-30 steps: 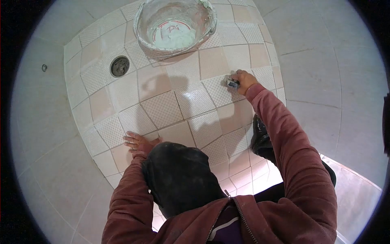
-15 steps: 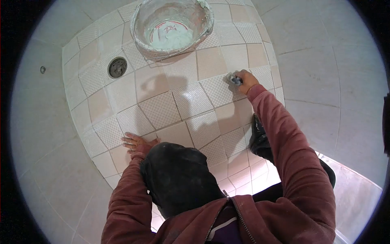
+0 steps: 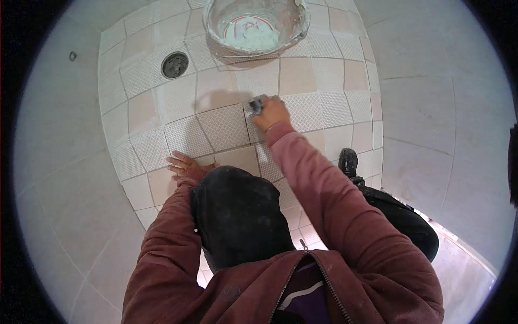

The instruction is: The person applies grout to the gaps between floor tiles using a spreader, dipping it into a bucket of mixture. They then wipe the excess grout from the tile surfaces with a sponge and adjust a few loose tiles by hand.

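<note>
Right hand (image 3: 271, 113): closing around one small sponge (image 3: 257, 103), pressing it on the floor (image 3: 226, 127), sponge poking out far-left.
Left hand (image 3: 183, 164): lying flat, open, empty.
Bucket (image 3: 253, 24): one, far.

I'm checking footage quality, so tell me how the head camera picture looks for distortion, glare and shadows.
Head view: strong fisheye bends the tiled floor into a dome inside a black round border; soft shadow falls under the bucket and beside the right hand; slight sheen on the tiles, no harsh glare; focus fairly even.
</note>
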